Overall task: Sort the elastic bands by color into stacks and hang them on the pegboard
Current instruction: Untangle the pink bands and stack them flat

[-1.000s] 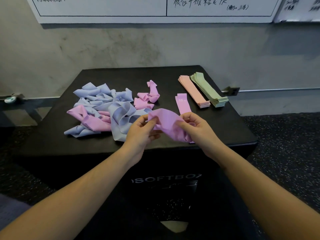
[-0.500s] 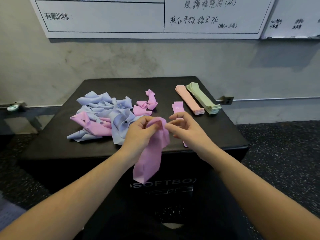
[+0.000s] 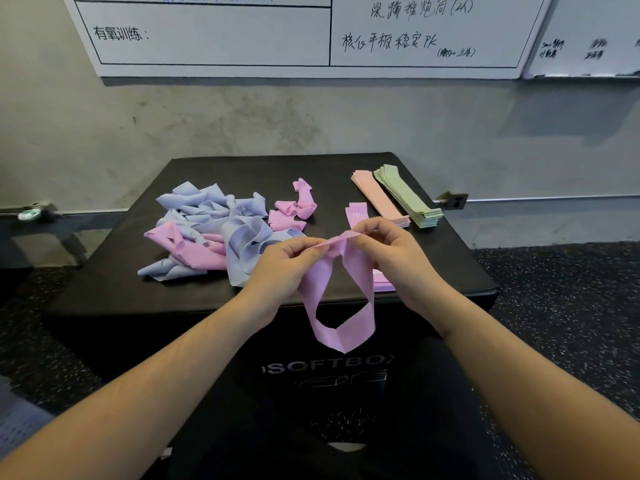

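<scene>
A black padded worktop (image 3: 194, 292) is carrying a tangled blue-and-pink band heap (image 3: 214, 237) at frame centre-left — with a flat pink stack (image 3: 379, 199) and green stack (image 3: 408, 197) lying touching at upper right.

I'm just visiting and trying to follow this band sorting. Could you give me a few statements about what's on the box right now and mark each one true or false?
1. Both hands pinch one pink band that hangs as an open loop. True; the left hand and right hand hold its top edge.
2. The green stack lies left of the unsorted pile. False; it lies at the box's far right.
3. The peach stack lies right beside the green stack. True.
4. The unsorted pile holds only blue bands. False; blue and pink are mixed.
5. Everything sits on a black soft box. True.
</scene>
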